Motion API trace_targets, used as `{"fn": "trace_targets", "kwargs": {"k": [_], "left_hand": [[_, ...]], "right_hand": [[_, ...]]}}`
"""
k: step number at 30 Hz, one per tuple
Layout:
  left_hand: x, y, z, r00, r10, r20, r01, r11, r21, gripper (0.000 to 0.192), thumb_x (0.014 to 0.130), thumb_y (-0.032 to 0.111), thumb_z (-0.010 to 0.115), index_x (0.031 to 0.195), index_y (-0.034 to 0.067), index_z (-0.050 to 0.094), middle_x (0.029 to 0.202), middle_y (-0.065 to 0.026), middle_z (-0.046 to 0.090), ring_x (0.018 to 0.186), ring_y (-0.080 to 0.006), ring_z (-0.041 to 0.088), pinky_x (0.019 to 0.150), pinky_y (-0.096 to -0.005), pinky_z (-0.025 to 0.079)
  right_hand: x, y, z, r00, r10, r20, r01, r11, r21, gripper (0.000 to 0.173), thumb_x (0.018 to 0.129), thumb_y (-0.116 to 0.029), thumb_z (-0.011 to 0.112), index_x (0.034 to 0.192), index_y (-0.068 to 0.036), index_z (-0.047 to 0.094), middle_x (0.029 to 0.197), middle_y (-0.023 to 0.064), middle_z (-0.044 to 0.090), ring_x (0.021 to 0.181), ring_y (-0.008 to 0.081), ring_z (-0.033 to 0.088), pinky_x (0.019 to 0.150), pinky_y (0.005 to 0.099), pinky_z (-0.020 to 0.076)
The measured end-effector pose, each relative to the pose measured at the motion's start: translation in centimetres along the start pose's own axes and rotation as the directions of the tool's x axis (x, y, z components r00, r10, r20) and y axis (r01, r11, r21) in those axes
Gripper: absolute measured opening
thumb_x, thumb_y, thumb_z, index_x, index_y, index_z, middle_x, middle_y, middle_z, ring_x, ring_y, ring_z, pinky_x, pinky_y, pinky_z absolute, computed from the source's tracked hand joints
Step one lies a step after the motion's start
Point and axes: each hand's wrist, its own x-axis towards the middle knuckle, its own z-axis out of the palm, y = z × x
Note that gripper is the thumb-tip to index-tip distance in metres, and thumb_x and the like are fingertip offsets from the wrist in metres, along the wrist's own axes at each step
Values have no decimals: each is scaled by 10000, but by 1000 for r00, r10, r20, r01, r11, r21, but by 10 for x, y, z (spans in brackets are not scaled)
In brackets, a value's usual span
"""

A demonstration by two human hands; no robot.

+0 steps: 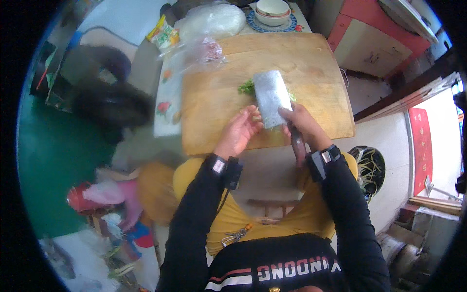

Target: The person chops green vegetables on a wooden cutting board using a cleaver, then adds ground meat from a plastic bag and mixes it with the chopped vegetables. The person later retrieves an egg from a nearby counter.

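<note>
My right hand grips a cleaver where the broad metal blade meets its dark wooden handle, thumb resting on the blade's flat face. The blade is raised over a large wooden cutting board, its handle pointing back toward me. Chopped green leaves lie on the board, partly covered by the blade. My left hand is palm up with curled fingers, close beside the blade's lower left corner. Whether its fingertips touch the blade or pinch a small scrap is too blurred to tell.
Beyond the board are a plastic bag of pinkish food, a large whitish bag, a yellow packet and stacked bowls on a blue-rimmed plate. A bin of vegetable trimmings stands right; a dark round object is left.
</note>
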Motion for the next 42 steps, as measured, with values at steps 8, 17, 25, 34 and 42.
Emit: {"fn": "trace_targets", "kwargs": {"k": [8, 17, 25, 34, 42], "left_hand": [[18, 30, 17, 890, 264, 371, -311, -242, 919, 264, 885, 32, 551, 1120, 88, 657, 1153, -90, 625, 1097, -257, 579, 914, -387, 485], [23, 43, 21, 838, -123, 532, -527, -440, 727, 469, 720, -11, 691, 1172, 108, 648, 1236, -91, 582, 1188, -311, 507, 993, -411, 425], [12, 28, 10, 864, -17, 504, -469, -396, 790, 497, 723, 36, 736, 1201, 125, 631, 1112, -86, 592, 1069, -298, 524, 933, -382, 442], [15, 24, 11, 869, -43, 493, -467, -403, 787, 453, 764, 88, 723, 1206, 131, 628, 1120, -99, 590, 1059, -305, 527, 913, -371, 450], [12, 22, 21, 838, -42, 543, -500, -458, 735, 378, 766, 118, 727, 1131, 79, 637, 1138, -107, 597, 1070, -317, 533, 896, -386, 461]], "right_hand": [[-10, -17, -37, 979, -80, -186, 129, 953, 272, 201, 954, -173, 542, 1064, -11, 496, 717, 31, 520, 454, 100, 508, 392, 221, 441], [-22, -18, -59, 959, -118, -257, 209, 909, 360, 203, 948, -174, 549, 1040, -3, 487, 686, 30, 513, 448, 110, 524, 376, 236, 448], [-23, -19, -59, 958, -121, -261, 216, 902, 374, 202, 948, -172, 552, 1041, -5, 488, 702, 36, 520, 445, 110, 531, 367, 231, 454], [-16, -17, -55, 967, -116, -225, 189, 922, 338, 219, 944, -163, 543, 1067, 5, 474, 731, 65, 579, 459, 121, 563, 365, 243, 468], [-16, -18, -49, 964, -73, -256, 155, 935, 318, 197, 943, -155, 550, 1050, -1, 489, 687, 35, 524, 444, 104, 526, 372, 221, 457]]}}
